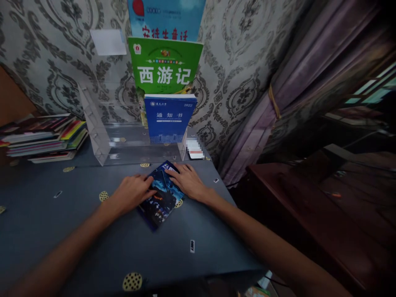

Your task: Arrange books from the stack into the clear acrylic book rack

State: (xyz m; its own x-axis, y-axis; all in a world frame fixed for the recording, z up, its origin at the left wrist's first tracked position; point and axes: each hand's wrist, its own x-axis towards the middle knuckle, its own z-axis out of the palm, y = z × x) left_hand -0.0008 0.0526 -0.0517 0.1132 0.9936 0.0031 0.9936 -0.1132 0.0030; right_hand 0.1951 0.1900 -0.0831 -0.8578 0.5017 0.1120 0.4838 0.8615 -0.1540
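Note:
A dark blue illustrated magazine (pixel 163 200) is turned at an angle at the table, in front of a clear stepped rack. I cannot tell whether it lies fully flat. At its left edge my left hand (pixel 133 190) grips it, thumb on the cover and the other fingers bent at the edge. My right hand (pixel 189 181) holds the upper right edge, with some fingertips over the cover. Behind the hands, a blue booklet (pixel 171 119) stands on the rack (pixel 103 152). Above it stand a green book (pixel 167 66) and a light blue book (pixel 167 18).
A pile of books and magazines (pixel 46 138) lies at the table's left. A phone-like object (pixel 195 149), partly pixelated, is right of the rack. The grey-blue tablecloth (pixel 93 247) ends at the right beside a purple curtain (pixel 256 123) and dark red furniture (pixel 297 206).

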